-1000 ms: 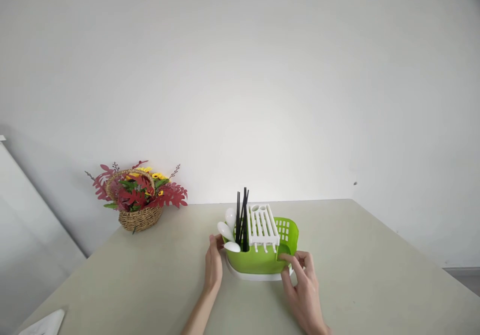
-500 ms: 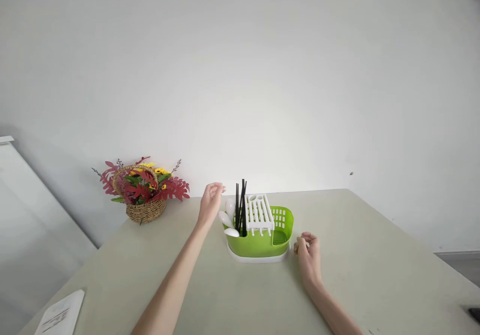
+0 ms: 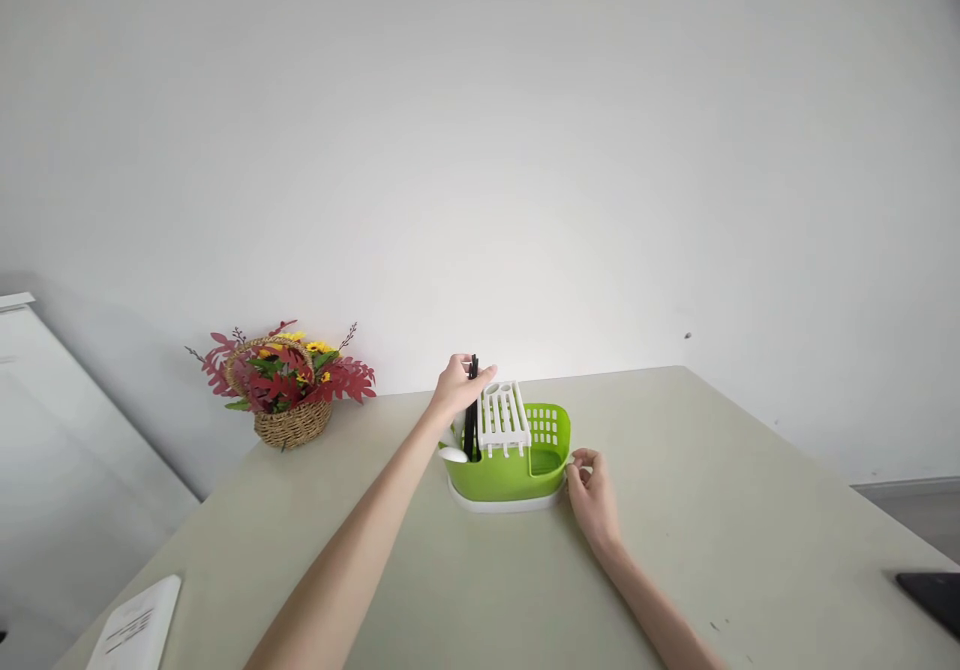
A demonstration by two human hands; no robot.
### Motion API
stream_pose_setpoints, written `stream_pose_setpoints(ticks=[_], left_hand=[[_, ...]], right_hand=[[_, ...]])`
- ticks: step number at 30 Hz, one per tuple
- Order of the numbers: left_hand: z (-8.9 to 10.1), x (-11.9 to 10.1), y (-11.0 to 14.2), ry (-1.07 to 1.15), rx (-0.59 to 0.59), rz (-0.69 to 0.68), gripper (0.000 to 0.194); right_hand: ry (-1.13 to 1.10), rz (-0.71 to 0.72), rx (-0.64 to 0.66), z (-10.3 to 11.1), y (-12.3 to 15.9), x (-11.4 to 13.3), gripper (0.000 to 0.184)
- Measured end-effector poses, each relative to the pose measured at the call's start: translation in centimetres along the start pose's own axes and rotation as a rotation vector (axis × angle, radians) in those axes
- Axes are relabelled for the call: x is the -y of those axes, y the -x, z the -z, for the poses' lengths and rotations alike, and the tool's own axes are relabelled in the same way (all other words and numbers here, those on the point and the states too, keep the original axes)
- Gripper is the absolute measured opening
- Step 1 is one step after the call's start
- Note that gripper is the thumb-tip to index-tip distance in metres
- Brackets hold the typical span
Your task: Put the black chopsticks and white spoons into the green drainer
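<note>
A green cutlery holder [image 3: 487, 480] with a white base stands on the table. Black chopsticks [image 3: 470, 430] rise from its left section, and my left hand [image 3: 459, 386] is closed around their upper ends. Beside them, white spoons [image 3: 453, 454] lean at the holder's left end, partly hidden by my wrist. A white slotted rack [image 3: 504, 418] with small hooks sits across the middle. My right hand [image 3: 592, 500] rests by the holder's right end, fingers curled, fingertips at its side wall; whether they grip it is hidden.
A wicker basket [image 3: 292, 424] of red and yellow flowers stands at the back left near the wall. At the front left lies a white flat box [image 3: 136, 625] with dark markings. A black object [image 3: 934, 595] lies at the table's right edge. A white cabinet [image 3: 67, 490] stands left.
My left hand has moved right from beside the holder and has closed on the chopsticks' tops. My right hand has come in to the holder's right end. The view has shifted slightly.
</note>
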State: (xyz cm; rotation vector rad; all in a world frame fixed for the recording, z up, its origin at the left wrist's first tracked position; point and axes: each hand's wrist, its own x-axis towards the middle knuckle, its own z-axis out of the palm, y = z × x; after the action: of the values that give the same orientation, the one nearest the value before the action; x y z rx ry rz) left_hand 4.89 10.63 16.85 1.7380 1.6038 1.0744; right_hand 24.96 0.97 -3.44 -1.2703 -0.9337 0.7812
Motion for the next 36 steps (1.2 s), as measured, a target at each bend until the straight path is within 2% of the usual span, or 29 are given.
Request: stream_pose_setpoints(ticks=[4, 9, 17, 21, 25, 28, 31, 33, 36], left_hand=[[-0.3, 0.6, -0.1, 0.014, -0.013, -0.002, 0.043], [0.0, 1.3, 0.4, 0.025, -0.037, -0.069, 0.036], [0.3, 2.3, 1.2, 0.105, -0.037, -0.155, 0.043], [0.7, 2.2, 1.9, 0.176, -0.026, -0.217, 0.044], [0.9, 1.7, 2.3, 0.334, -0.063, -0.273, 0.047], [1.4, 0.6, 2.3, 0.455, -0.082, -0.315, 0.048], [2.4, -1.8, 3.6, 0.507, -0.159, -0.405, 0.046], [3.2, -4.2, 5.7, 0.515, -0.245, -0.476, 0.043], [4.2, -8.1, 10.2, 0.553, -0.415, -0.588, 0.038]], right_hand=[[0.009, 0.015, -0.002, 0.1, -0.1, 0.0, 0.027], [0.021, 0.011, 0.005, 0.2, -0.1, 0.1, 0.027], [0.041, -0.001, 0.035, 0.3, -0.1, -0.1, 0.026], [0.046, -0.002, 0.036, 0.4, 0.0, -0.1, 0.025], [0.047, -0.002, 0.038, 0.5, 0.0, 0.0, 0.025], [0.049, -0.004, 0.037, 0.5, 0.1, 0.1, 0.026], [0.051, -0.008, 0.035, 0.5, 0.2, 0.3, 0.027], [0.053, -0.012, 0.036, 0.5, 0.2, 0.3, 0.027], [0.062, -0.015, 0.041, 0.5, 0.2, 0.3, 0.026]])
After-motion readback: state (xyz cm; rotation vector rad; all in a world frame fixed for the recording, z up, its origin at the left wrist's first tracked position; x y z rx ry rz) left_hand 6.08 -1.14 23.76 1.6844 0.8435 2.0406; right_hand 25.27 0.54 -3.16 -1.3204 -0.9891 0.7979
